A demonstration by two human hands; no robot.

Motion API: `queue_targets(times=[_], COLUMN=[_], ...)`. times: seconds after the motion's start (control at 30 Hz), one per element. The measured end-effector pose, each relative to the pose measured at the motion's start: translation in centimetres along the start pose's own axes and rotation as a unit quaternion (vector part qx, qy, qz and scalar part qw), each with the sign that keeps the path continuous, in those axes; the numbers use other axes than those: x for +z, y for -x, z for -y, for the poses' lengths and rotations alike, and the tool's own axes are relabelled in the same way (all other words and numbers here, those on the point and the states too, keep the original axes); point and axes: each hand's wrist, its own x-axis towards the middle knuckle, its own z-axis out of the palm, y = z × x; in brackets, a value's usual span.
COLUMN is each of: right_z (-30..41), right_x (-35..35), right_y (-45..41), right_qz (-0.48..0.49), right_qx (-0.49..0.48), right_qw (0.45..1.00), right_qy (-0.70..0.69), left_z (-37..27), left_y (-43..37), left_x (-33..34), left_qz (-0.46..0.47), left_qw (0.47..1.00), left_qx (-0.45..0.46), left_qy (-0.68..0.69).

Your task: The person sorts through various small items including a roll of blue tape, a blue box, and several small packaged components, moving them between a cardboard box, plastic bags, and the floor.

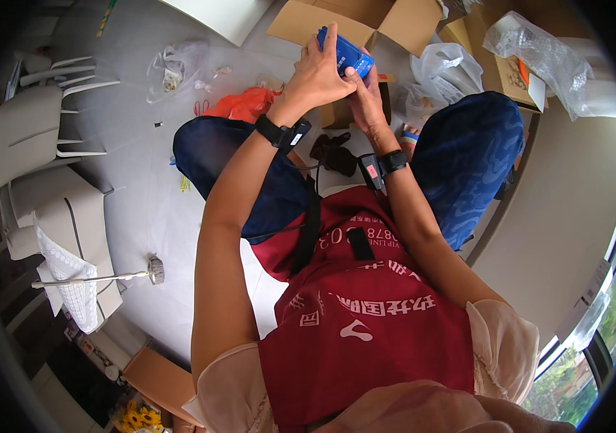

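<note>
Both hands are raised before me around a small blue printed box [347,54]. My left hand [316,76] grips it from the left, with the index finger extended along its upper part. My right hand [367,103] holds its lower right side, thumb on the near edge; the other fingers are partly hidden behind the box. Each wrist wears a black strap with a small device. Below the hands a dark brown item [335,154], perhaps a glove, lies on the floor between my knees, near an open small carton [340,113].
A large open cardboard box [329,21] stands beyond the hands. Clear plastic bags [446,73] and bubble wrap [540,54] are at the upper right, a red plastic bag [243,105] by my left knee. Chairs [29,130] and a long-handled brush [155,269] are at the left.
</note>
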Motion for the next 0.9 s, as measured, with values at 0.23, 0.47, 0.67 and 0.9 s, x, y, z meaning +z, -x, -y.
queue_targets(times=[0.23, 0.47, 0.67, 0.9], right_z=[-0.4, -0.5, -0.6, -0.1], right_x=[-0.5, -1.0, -1.9, -2.8], right_y=[0.0, -0.1, -0.3, -0.7], right_qz=[-0.004, 0.006, 0.005, 0.026], right_qx=[-0.011, -0.017, -0.022, 0.028], right_qw=[1.000, 1.000, 1.000, 0.994], right_qy=[0.005, 0.006, -0.018, -0.098], left_z=[0.2, 1.3, 1.6, 4.2], left_y=[0.0, -0.6, -1.1, -2.4], left_x=[0.2, -1.3, -2.1, -5.6], left_qz=[-0.015, 0.058, 0.085, 0.117], left_qw=[0.998, 0.994, 0.990, 0.943], left_qx=[0.051, 0.088, 0.098, 0.109], left_qy=[-0.015, 0.035, 0.062, 0.293])
